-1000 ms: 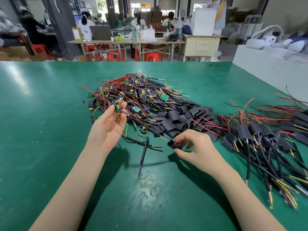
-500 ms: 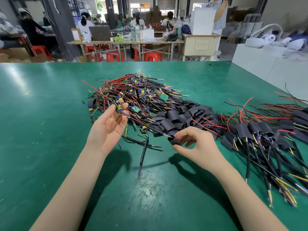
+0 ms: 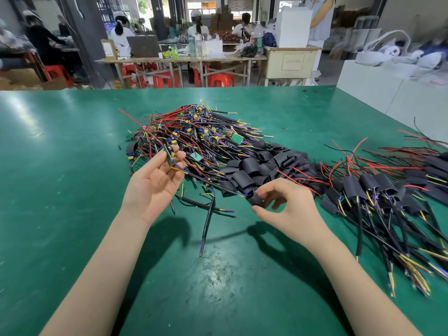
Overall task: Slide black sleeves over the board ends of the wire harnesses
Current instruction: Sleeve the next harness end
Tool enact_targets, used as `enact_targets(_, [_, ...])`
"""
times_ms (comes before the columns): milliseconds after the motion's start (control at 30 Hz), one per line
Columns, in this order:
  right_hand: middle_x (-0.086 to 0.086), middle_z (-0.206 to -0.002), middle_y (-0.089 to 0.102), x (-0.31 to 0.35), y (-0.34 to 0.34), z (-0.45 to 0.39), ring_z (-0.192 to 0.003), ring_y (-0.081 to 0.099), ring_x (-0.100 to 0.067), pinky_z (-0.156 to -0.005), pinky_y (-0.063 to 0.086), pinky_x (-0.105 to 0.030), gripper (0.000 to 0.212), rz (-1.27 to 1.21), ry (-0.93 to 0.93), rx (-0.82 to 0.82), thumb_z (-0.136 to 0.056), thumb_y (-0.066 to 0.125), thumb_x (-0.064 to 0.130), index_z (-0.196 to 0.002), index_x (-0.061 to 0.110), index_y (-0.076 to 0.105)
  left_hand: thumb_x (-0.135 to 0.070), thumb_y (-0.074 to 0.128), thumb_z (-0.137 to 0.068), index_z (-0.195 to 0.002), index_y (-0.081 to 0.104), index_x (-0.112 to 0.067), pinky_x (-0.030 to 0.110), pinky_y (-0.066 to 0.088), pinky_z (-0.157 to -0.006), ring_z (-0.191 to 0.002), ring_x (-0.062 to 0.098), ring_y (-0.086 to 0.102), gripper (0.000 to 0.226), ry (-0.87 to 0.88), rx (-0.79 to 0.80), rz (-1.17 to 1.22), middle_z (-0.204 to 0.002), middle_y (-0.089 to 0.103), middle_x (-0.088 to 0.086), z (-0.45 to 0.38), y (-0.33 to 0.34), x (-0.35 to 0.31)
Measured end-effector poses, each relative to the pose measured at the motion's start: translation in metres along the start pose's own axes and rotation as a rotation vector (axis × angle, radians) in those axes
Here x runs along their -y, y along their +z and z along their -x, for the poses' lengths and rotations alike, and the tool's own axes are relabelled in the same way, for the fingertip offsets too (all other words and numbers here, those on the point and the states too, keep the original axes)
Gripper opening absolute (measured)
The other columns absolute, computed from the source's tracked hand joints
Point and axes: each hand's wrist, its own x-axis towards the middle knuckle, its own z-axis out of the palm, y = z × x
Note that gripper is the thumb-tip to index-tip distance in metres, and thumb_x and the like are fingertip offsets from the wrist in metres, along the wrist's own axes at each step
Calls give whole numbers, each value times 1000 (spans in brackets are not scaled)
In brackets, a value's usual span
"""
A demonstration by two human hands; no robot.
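Note:
My left hand (image 3: 155, 183) pinches the small green board (image 3: 169, 155) of one wire harness between thumb and fingertips, palm up. That harness's black cable (image 3: 208, 183) runs right toward my right hand (image 3: 288, 204). A black sleeve (image 3: 255, 199) is pinched in my right fingers and thumb, at the cable's loose wire ends. A pile of bare harnesses (image 3: 194, 139) with red, yellow and purple wires lies behind my hands. Loose black sleeves (image 3: 264, 163) are heaped just right of it.
Harnesses with sleeves fitted (image 3: 378, 190) lie in a spread at the right on the green table (image 3: 60, 190). A loose black cable (image 3: 208, 221) lies between my hands. White boxes (image 3: 388, 93) stand at the table's far right corner. People sit at benches beyond.
My right hand has lifted the black sleeve slightly up and to the right, bringing it to the cable's wire ends. My left hand has stayed where it was with the board.

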Motion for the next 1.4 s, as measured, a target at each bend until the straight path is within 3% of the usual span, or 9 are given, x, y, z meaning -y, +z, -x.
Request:
enact_targets(133, [8,-80,57,0,2,2,-71,55,-5,-65,39,-11,21,162,-94,113,-68,76,14,-85,17,64,-21,45,-93,-101,64,-10,20,53,-63,-73,13,63,24,-14,43,-110,-88,69,4,0,0,6])
enact_targets(200, [8,-81,55,0,1,3,-71,53,-6,-66,40,-16,21,207,-88,123,-68,74,18,-86,18,62,-28,49,-91,-97,66,-11,21,53,-64,-72,13,63,25,-22,36,-177,-87,69,4,0,1,8])
enact_targets(300, [10,-81,54,2,-2,2,-74,50,-11,-70,44,-28,22,298,-92,93,-68,73,23,-86,20,61,-31,54,-90,-95,69,-12,20,53,-64,-73,12,61,24,16,29,-368,-89,68,4,-1,0,9])
enact_targets(400, [12,-77,53,3,-6,1,-76,44,-9,-74,37,-28,22,347,-94,18,-65,74,22,-84,20,63,-28,60,-87,-102,71,-9,20,51,-65,-69,11,54,27,63,13,-576,-84,65,-4,1,-3,11])
enact_targets(500, [14,-77,53,2,-8,1,-78,43,-8,-76,35,-30,22,376,-74,-27,-65,75,23,-84,20,64,-21,64,-84,-103,71,-5,21,53,-69,-69,13,55,26,50,10,-579,-85,67,-2,2,-3,14])
enact_targets(800, [9,-78,55,12,6,4,-77,54,-14,-78,43,-37,18,312,-65,53,-68,71,25,-83,19,62,1,74,-76,-100,71,-5,17,51,-83,-95,15,71,25,160,204,-880,-101,75,6,9,5,31])
enact_targets(1067, [4,-75,65,12,17,3,-68,59,-11,-69,49,-29,15,118,191,-209,-65,74,16,-79,16,69,10,76,-73,-93,71,-2,20,54,-80,-89,19,73,24,274,191,-825,-96,76,7,15,16,45])
enact_targets(1233, [2,-77,64,16,15,4,-68,59,-14,-67,52,-36,17,99,115,-275,-66,74,8,-80,15,71,5,79,-72,-85,73,-13,16,53,-75,-82,12,72,23,255,135,-811,-88,76,1,10,12,49])
enact_targets(1400, [1,-79,61,20,17,4,-70,59,-13,-64,55,-30,21,17,-16,-250,-66,73,0,-83,12,70,-19,83,-65,-88,75,-19,31,56,-83,-88,21,71,24,133,101,-599,-92,75,7,7,6,50])
